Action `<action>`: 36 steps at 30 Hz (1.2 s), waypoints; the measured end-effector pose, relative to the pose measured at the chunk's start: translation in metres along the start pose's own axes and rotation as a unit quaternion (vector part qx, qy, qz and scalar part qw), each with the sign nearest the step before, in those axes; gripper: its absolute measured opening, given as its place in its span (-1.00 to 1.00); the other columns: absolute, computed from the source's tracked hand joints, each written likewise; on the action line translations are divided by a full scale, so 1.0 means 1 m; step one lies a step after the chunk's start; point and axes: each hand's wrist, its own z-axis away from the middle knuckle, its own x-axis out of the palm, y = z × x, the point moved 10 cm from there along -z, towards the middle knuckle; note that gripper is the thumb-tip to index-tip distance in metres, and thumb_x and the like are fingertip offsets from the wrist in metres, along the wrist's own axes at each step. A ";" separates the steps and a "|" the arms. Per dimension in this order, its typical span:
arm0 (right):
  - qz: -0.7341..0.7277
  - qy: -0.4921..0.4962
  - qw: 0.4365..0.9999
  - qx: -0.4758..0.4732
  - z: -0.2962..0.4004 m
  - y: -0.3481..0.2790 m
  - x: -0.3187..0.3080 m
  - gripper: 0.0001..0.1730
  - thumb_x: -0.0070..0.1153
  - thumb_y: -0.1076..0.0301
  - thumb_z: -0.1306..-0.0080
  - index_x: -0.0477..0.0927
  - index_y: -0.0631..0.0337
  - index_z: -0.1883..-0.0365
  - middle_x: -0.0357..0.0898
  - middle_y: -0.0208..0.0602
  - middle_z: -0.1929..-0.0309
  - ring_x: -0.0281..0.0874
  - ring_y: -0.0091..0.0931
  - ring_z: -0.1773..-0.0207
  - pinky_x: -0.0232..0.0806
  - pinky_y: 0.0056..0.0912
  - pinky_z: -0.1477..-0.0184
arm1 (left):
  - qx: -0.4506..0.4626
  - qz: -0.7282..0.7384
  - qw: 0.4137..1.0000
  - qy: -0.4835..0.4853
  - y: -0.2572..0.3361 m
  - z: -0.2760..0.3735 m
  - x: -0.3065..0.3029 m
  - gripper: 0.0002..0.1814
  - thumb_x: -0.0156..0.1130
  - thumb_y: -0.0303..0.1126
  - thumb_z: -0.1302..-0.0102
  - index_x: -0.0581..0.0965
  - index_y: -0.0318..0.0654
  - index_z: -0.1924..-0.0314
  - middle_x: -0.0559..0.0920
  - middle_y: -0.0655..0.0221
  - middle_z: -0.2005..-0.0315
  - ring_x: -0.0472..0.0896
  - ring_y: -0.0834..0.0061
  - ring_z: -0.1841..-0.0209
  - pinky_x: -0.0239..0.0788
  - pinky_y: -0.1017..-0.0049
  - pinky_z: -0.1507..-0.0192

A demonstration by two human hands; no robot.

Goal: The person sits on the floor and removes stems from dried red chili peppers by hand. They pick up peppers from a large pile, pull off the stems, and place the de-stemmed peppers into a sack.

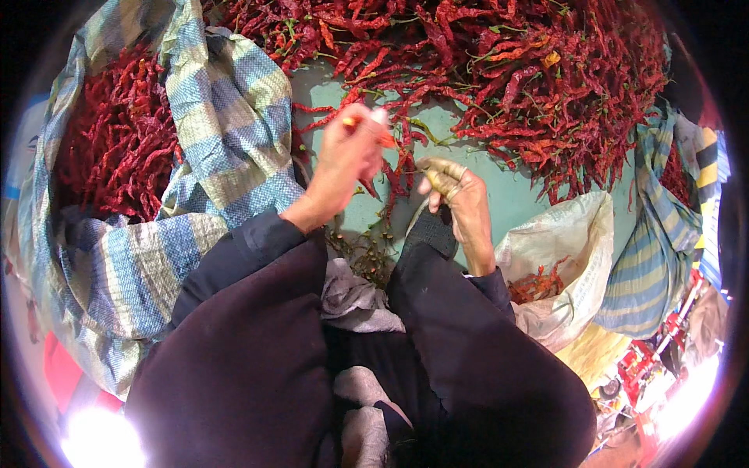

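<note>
My left hand (345,158) is raised over the pale green surface (433,120), blurred, with its fingers closed around something red, apparently a red chili pepper (387,139). To its right, my right hand (453,187) has its fingertips curled together, with tape or coverings on some fingers; a thin stem seems to show at the tips. Between the hands lie loose red chilies (402,169), and a greenish chili (430,132) rests just beyond. A large heap of dried red chilies (515,76) spreads over the far side. Plucked stems (368,251) are gathered between my legs.
On the left stands a striped woven sack (228,117) filled with red chilies (117,146). At the right, an open whitish sack (550,234) holds some orange-red chilies (538,284), beside another striped sack (643,263). A grey cloth (357,298) lies between my legs.
</note>
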 end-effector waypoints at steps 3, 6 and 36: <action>0.343 -0.082 0.930 0.100 0.005 0.001 -0.002 -0.68 0.07 0.17 -0.23 0.59 0.22 0.19 0.56 -0.33 0.52 0.47 -0.64 0.54 0.30 -0.50 0.43 | -0.007 0.067 0.998 -0.005 -0.004 -0.002 -0.026 -0.74 0.01 -0.30 -0.31 0.26 -0.13 0.54 0.28 0.56 0.67 0.13 0.76 0.71 -0.10 0.68 0.68; 0.427 0.082 0.895 -0.095 -0.019 -0.036 -0.024 -0.67 0.12 0.08 -0.15 0.62 0.14 0.27 0.61 -0.25 0.41 0.55 -0.47 0.44 0.34 -0.38 0.36 | -0.046 0.079 0.995 0.042 -0.010 -0.002 -0.035 -0.81 -0.02 -0.35 -0.30 0.32 -0.20 0.48 0.38 0.46 0.59 0.25 0.69 0.62 0.01 0.65 0.64; 0.246 -0.042 0.968 0.009 -0.015 -0.003 0.043 -0.83 0.02 0.34 -0.23 0.46 0.30 0.40 0.47 -0.32 0.69 0.42 -0.58 0.64 0.23 -0.53 0.58 | 0.223 -0.395 0.891 0.008 0.011 0.006 0.000 -0.81 0.09 -0.34 -0.28 0.34 -0.28 0.37 0.34 0.42 0.69 0.29 0.58 0.70 0.08 0.52 0.68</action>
